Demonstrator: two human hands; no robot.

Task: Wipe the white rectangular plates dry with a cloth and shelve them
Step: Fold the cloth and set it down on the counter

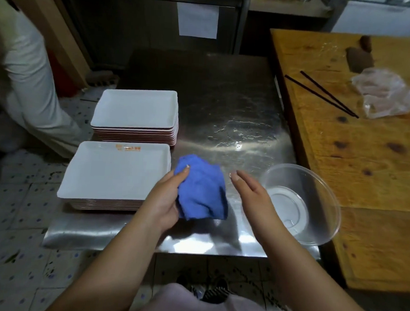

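Head view: clear bowl (pixel 301 204) just right of right hand (pixel 249 193), fingers loose, holding nothing. Left hand (pixel 164 200) grips blue cloth (pixel 201 190) beside two white plate stacks (pixel 115 174), table (pixel 225 104) left side.

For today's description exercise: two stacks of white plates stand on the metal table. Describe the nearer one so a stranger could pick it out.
Start at the steel table. Two stacks stand along its left edge; the nearer stack lies beside the blue cloth. Unlike the farther stack, its top plate bears a small orange mark.
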